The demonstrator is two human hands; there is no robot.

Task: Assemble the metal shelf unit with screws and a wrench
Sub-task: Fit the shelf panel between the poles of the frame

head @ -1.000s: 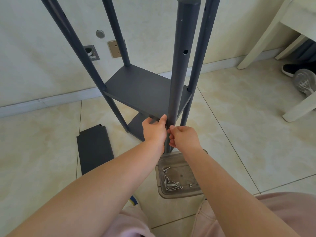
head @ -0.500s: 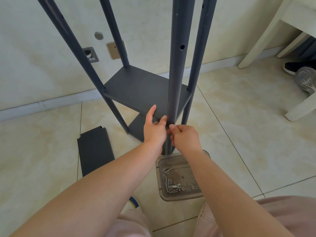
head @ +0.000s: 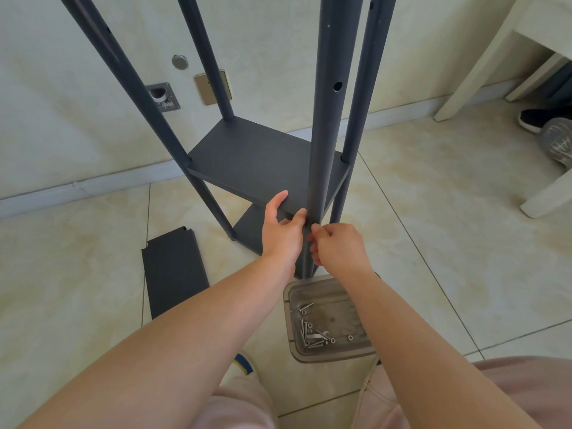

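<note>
Nearest the person, a clear plastic tray (head: 328,354) sits on the tiled floor with loose screws (head: 311,334) scattered in it; these look small and easy to drop, best pinched one at a time by the head.

Just beyond the tray, both hands meet at the near post (head: 325,119) of the shelf unit. The right hand (head: 339,247) has its fingers curled in against the post, seemingly pinching something small there, though what it holds is hidden. The left hand (head: 283,230) rests its thumb over the front edge of the middle shelf (head: 257,162) with fingers tucked underneath, steadying shelf against post.

The post appears to be a hollow, painted metal tube: stiff, fairly light, and smooth enough to slip in a loose grip. Taking it low, right at the joint, seems the sound choice, since the tall frame could sway if held high.

To the left lies a spare shelf panel (head: 175,274) flat on the floor; thin sheet metal, probably light, best lifted by its folded edges.

Farther back, three other posts rise toward the wall.
</note>
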